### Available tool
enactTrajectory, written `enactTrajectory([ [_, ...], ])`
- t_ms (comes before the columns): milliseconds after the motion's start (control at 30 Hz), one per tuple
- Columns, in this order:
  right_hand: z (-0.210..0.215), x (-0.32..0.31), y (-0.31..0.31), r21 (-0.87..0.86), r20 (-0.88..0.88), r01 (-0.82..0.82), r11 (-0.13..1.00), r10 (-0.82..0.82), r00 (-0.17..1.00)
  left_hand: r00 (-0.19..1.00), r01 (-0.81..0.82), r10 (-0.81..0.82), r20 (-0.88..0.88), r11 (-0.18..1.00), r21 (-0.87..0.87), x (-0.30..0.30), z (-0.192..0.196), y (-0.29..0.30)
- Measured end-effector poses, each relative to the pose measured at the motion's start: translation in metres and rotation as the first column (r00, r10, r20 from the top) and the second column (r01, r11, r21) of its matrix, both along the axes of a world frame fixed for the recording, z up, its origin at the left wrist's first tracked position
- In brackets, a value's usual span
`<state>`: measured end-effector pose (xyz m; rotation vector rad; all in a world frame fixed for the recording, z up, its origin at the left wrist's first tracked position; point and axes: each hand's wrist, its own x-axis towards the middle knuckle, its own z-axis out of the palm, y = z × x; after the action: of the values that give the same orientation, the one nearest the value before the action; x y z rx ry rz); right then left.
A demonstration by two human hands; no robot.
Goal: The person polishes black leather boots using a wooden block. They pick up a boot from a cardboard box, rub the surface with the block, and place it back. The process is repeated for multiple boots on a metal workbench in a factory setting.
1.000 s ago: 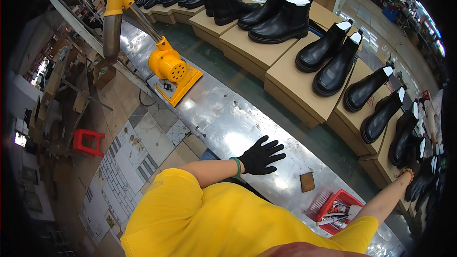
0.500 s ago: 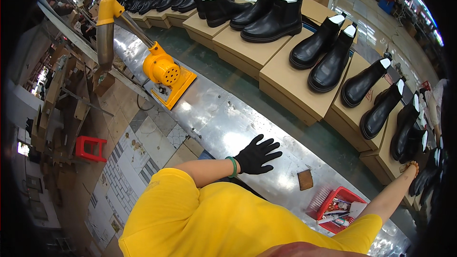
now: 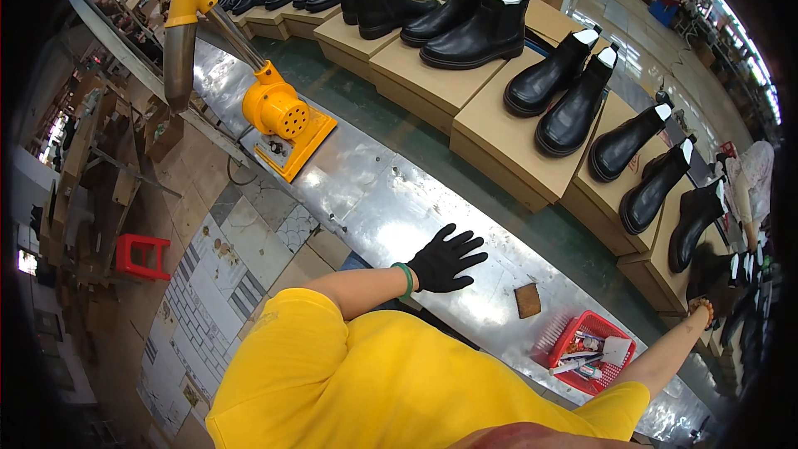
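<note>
My left hand (image 3: pixel 447 260), in a black glove with a green bangle at the wrist, rests on the metal bench (image 3: pixel 399 199) with fingers spread and nothing in them. A flat brown square pad (image 3: pixel 527 300) lies to its right. Stretched out to the far right, my right hand (image 3: pixel 708 270) is also dark-gloved, with a beaded bracelet at the wrist. It is among the black ankle boots, just below a single boot (image 3: pixel 695 224) on a cardboard box. Its fingers blend into the dark boots and blur, so what they grip cannot be made out.
Pairs of black boots (image 3: pixel 573 108) stuffed with white paper stand on brown boxes (image 3: pixel 507 158) along the bench's far side. A yellow blower machine (image 3: pixel 278 112) stands at left. A red basket (image 3: pixel 555 353) of tubes and tools sits near my right arm. A red stool (image 3: pixel 143 256) is on the floor.
My right hand has shifted slightly left and down in the picture among the boots, and the single boot above it shows more plainly. My left hand stays spread on the bench. The view has tilted slightly.
</note>
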<state>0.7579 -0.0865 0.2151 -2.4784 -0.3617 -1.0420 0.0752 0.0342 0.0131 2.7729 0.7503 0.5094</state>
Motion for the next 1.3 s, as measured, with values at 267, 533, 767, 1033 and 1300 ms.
enactTrajectory([
  [267, 0.101, -0.098, -0.082, -0.115, 0.112, -0.074, 0.991, 0.087, 0.99, 0.998, 0.022, -0.025, 0.059, 0.999, 0.043, 0.0, -0.008, 0.003],
  [533, 0.145, -0.255, -0.103, 0.0, 0.181, -0.743, 0.669, 0.731, 0.658, 0.997, -0.024, 0.024, 0.076, 1.0, 0.002, 0.002, -0.021, 0.008],
  [767, 0.089, -0.447, -0.038, 0.739, -0.061, -0.648, 0.182, 0.977, 0.205, 0.488, 0.864, 0.614, 0.621, -0.236, -0.445, -0.012, 0.056, 0.018],
  [1033, -0.001, -0.546, 0.021, 0.925, -0.269, -0.303, 0.229, 0.958, -0.095, 0.13, 0.883, 0.889, 0.438, 0.097, -0.46, -0.079, 0.128, 0.033],
  [1300, -0.035, -0.579, 0.05, 0.953, -0.286, -0.183, 0.241, 0.917, -0.277, -0.104, 0.735, 0.924, 0.368, 0.321, -0.597, -0.106, 0.129, 0.053],
])
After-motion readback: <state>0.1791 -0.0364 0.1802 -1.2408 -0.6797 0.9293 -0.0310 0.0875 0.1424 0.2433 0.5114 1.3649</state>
